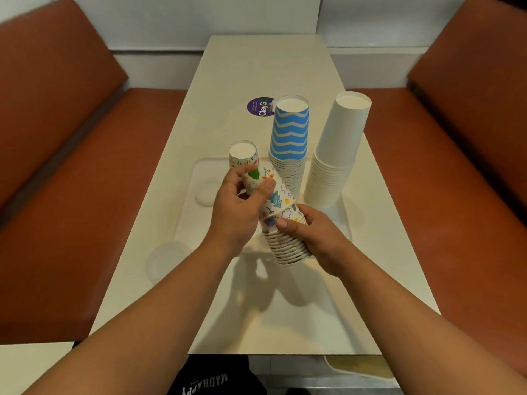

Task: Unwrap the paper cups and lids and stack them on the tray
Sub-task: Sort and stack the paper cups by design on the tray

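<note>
I hold a tilted stack of small paper cups with colourful doodle prints (281, 220) above the white tray (188, 212). My left hand (238, 212) grips its upper, bottom-end part, and my right hand (316, 238) grips the rim end lower down. Behind my left hand stands another small doodle-print cup (242, 155), upside down on the tray. A tall upside-down stack topped by a blue zigzag cup (289, 135) stands at the tray's far middle. An upside-down stack of plain white cups (333, 158) stands at its far right. A clear lid (206, 192) lies on the tray's left part.
A second clear lid (166, 259) lies on the white table (256, 67) left of the tray. A round purple sticker (261, 107) is on the table behind the cups. Brown padded benches (71, 166) flank the table on both sides.
</note>
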`<action>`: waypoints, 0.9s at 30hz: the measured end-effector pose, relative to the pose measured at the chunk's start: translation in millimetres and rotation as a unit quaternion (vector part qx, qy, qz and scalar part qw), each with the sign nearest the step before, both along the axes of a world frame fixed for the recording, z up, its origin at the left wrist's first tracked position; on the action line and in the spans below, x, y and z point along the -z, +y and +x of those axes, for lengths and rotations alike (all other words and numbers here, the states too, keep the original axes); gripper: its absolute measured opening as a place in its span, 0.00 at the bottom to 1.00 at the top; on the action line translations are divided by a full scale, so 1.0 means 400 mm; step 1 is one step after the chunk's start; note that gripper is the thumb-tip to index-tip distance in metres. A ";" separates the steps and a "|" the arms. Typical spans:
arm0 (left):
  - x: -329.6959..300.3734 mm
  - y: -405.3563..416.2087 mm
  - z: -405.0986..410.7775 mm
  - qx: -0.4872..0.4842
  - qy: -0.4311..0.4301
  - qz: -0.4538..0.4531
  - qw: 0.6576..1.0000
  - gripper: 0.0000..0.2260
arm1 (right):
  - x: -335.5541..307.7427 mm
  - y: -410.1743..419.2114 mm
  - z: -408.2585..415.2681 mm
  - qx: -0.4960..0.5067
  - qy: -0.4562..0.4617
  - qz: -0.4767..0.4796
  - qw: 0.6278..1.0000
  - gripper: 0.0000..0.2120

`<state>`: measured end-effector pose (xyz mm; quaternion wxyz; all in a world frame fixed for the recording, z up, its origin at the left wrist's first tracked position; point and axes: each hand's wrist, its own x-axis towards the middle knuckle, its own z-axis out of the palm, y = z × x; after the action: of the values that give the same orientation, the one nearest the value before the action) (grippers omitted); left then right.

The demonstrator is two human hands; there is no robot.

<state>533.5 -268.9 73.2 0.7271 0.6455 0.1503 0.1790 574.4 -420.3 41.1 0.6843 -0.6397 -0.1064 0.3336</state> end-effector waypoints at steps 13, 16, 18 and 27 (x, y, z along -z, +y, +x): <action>-0.054 0.170 0.154 -0.052 0.024 0.316 0.947 0.18 | 0.017 -0.014 0.003 0.014 0.049 0.017 0.999 0.28; -0.003 0.168 0.152 -0.014 0.074 0.344 0.936 0.16 | 0.019 -0.018 0.002 -0.004 0.076 0.044 0.996 0.35; 0.010 0.161 0.143 -0.010 0.082 0.354 0.932 0.17 | 0.027 -0.021 0.003 -0.022 0.081 0.053 0.995 0.41; 0.014 0.001 -0.010 -0.052 0.028 0.085 0.995 0.25 | 0.023 -0.002 0.004 -0.027 0.034 0.055 0.998 0.35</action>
<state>529.4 -268.6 67.8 0.6549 0.7011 0.1877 0.2107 575.8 -421.1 32.1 0.7123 -0.5863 -0.1186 0.3671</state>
